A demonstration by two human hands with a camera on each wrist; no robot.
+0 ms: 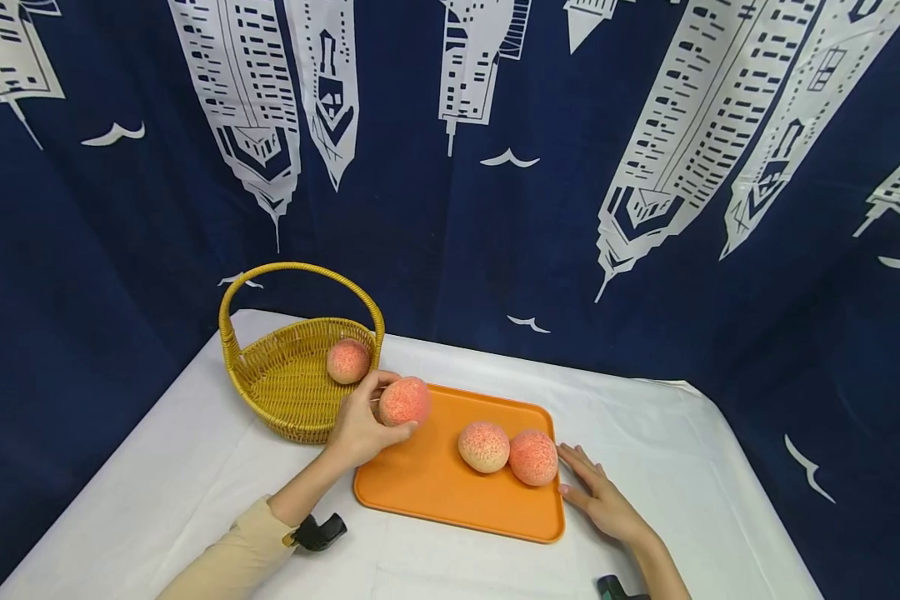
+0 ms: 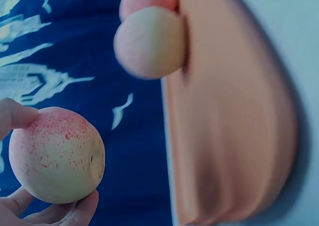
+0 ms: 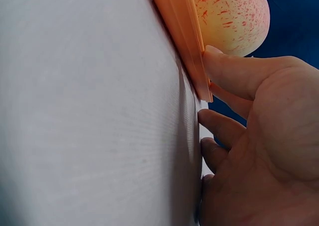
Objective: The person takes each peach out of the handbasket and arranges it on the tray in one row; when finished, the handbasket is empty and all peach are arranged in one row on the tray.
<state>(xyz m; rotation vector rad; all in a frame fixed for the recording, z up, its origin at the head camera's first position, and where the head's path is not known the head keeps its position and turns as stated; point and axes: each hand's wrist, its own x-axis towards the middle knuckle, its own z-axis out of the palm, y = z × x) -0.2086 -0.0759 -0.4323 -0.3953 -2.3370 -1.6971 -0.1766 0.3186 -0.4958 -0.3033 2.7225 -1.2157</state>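
My left hand point(image 1: 362, 427) grips a pink peach point(image 1: 405, 401) between thumb and fingers, above the left end of an orange tray point(image 1: 427, 487). In the left wrist view the held peach point(image 2: 57, 156) is pale below and speckled red on top. Two more peaches, a paler one point(image 1: 483, 447) and a pinker one point(image 1: 533, 457), sit side by side on the tray's right half. My right hand point(image 1: 603, 504) rests at the tray's right edge, thumb touching the rim point(image 3: 192, 42) and the other fingers extended. Left of the tray, a yellow wicker basket point(image 1: 288, 408) holds one peach point(image 1: 348, 361).
The basket's tall arched handle point(image 1: 307, 267) rises over its opening. A white cloth point(image 1: 450, 567) covers the table. Behind it hangs a dark blue curtain point(image 1: 420, 242) with white buildings and birds. Black wrist devices point(image 1: 321, 532) are strapped near both hands.
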